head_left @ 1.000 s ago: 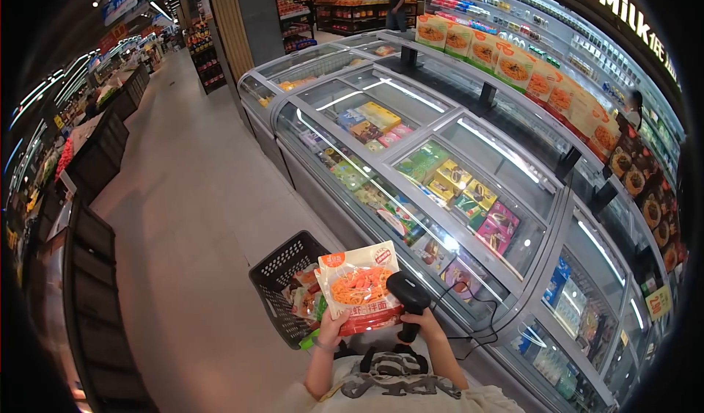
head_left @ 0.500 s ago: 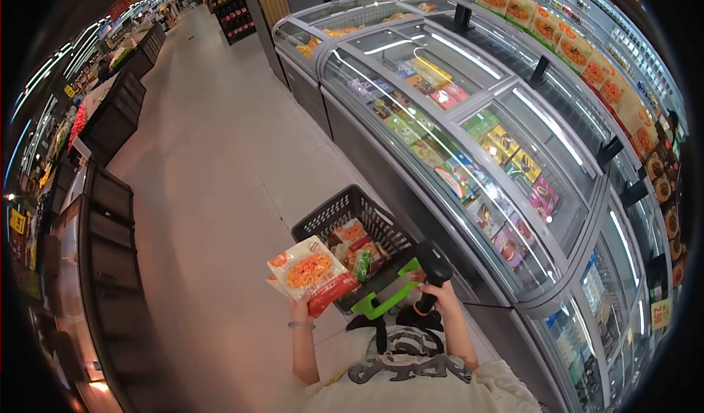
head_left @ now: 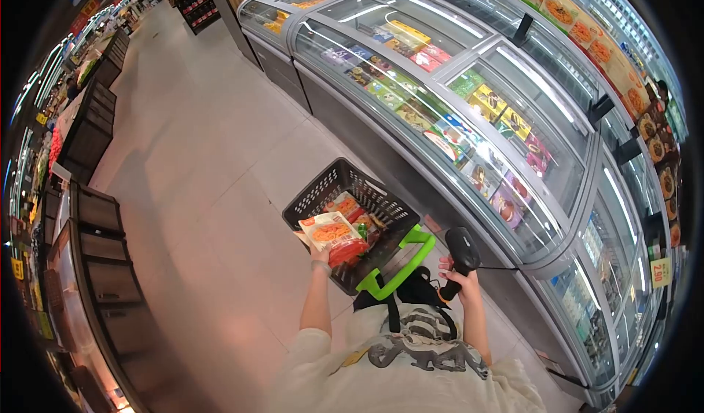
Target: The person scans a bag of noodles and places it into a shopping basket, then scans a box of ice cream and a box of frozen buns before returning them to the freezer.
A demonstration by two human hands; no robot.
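My left hand [head_left: 320, 254] is closed on the lower edge of a food packet [head_left: 331, 231] printed with a noodle-like dish. The packet is over the near left part of a black shopping basket [head_left: 295, 211], tilted above the other packets [head_left: 345, 206] in it. My right hand [head_left: 460, 278] is wrapped round the grip of a black handheld scanner [head_left: 463, 249], to the right of the basket. Beside the scanner, the basket's bright green handle [head_left: 419, 257] stands raised, apart from my right fingers.
A long glass-topped freezer [head_left: 411, 152] with boxed goods inside runs along the right. Dark display cabinets [head_left: 103, 255] line the left. Tiled floor [head_left: 198, 171] lies between them. A bottle shelf [head_left: 192, 2] stands at the far end.
My left hand has brought the packet down and right, over the basket. My right hand has moved the scanner right, away from the green handle. The view has shifted.
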